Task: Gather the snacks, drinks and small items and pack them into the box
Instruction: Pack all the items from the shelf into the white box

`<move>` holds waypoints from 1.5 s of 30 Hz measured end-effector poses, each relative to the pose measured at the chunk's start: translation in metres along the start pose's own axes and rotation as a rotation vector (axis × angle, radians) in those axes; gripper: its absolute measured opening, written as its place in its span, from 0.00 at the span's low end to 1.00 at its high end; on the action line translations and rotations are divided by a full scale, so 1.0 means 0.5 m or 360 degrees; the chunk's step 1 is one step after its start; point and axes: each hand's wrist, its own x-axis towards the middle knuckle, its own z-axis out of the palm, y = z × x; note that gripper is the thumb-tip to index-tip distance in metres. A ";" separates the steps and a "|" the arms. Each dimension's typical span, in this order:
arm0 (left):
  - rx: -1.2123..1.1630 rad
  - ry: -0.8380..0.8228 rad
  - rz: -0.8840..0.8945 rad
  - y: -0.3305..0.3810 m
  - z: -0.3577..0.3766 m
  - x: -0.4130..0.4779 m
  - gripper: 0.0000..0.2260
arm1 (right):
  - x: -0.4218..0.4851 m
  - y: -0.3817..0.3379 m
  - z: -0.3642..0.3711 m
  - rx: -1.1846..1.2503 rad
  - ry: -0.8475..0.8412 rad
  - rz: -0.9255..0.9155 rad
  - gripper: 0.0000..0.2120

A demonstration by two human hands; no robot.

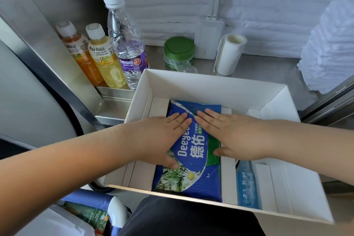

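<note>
A white cardboard box (214, 82) lies open in front of me. Inside its middle compartment rests a blue Deeyeo wipes pack (193, 174). My left hand (162, 136) and my right hand (235, 136) both press flat on top of the pack, fingers together and extended, fingertips almost meeting. A blue bottle (247, 186) lies in the narrow slot to the right of the pack. Behind the box at the left stand an orange Mogu Mogu bottle (80, 53), a yellow Mogu Mogu bottle (107, 57) and a clear water bottle (128, 48).
Behind the box sit a green-lidded jar (179, 51), a white router-like device (207, 40) and a white paper roll (229, 53) on the steel counter (268, 67). White padded cloth covers the wall and right side. A bag with packets lies at bottom left.
</note>
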 end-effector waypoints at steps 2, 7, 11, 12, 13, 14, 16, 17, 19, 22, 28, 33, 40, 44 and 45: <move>0.0063 0.0072 -0.0002 -0.004 -0.007 0.005 0.44 | -0.001 0.005 -0.007 0.0017 0.0051 -0.0025 0.40; 0.0048 -0.0038 -0.0182 -0.013 -0.031 0.027 0.45 | 0.011 0.012 -0.017 0.0047 -0.0007 0.0077 0.41; -0.0059 -0.0287 -0.0234 -0.021 -0.042 0.037 0.47 | 0.017 0.014 -0.020 0.0196 -0.0130 0.0090 0.44; -0.0039 -0.0305 -0.0237 -0.021 -0.043 0.039 0.48 | 0.017 0.015 -0.022 0.0229 -0.0152 0.0087 0.45; 0.0003 -0.0308 -0.0242 -0.021 -0.043 0.041 0.48 | 0.018 0.016 -0.024 0.0244 -0.0168 0.0086 0.45; 0.0053 -0.0300 -0.0249 -0.020 -0.043 0.043 0.48 | 0.018 0.017 -0.026 0.0241 -0.0175 0.0085 0.45; 0.0130 -0.0282 -0.0263 -0.019 -0.042 0.043 0.48 | 0.018 0.017 -0.031 0.0206 -0.0155 0.0076 0.44; 0.0143 -0.0272 -0.0271 -0.020 -0.042 0.042 0.48 | 0.016 0.018 -0.035 0.0188 -0.0125 0.0067 0.43; 0.0142 -0.0233 -0.0279 -0.026 -0.042 0.036 0.47 | 0.008 0.022 -0.043 0.0201 -0.0031 0.0041 0.41; 0.0108 -0.0146 -0.0237 -0.028 -0.042 0.025 0.45 | -0.006 0.029 -0.052 0.0196 0.0122 -0.0012 0.38; -0.0072 -0.0147 -0.0104 -0.001 -0.038 0.019 0.41 | 0.002 0.024 -0.040 0.0197 -0.0044 -0.0034 0.38; 0.0031 -0.0144 -0.0111 0.007 -0.025 0.015 0.42 | 0.005 0.017 -0.022 0.0117 -0.0001 -0.0037 0.40; 0.0009 -0.0122 -0.0106 0.009 -0.015 0.009 0.43 | 0.002 0.007 -0.009 0.0031 0.0021 -0.0033 0.41; -0.0015 -0.0099 -0.0099 -0.002 -0.021 0.017 0.42 | 0.003 0.020 -0.019 0.0077 0.0072 -0.0059 0.40; -0.0023 -0.0077 -0.0100 -0.006 -0.023 0.021 0.42 | 0.005 0.022 -0.021 0.0103 0.0102 -0.0061 0.40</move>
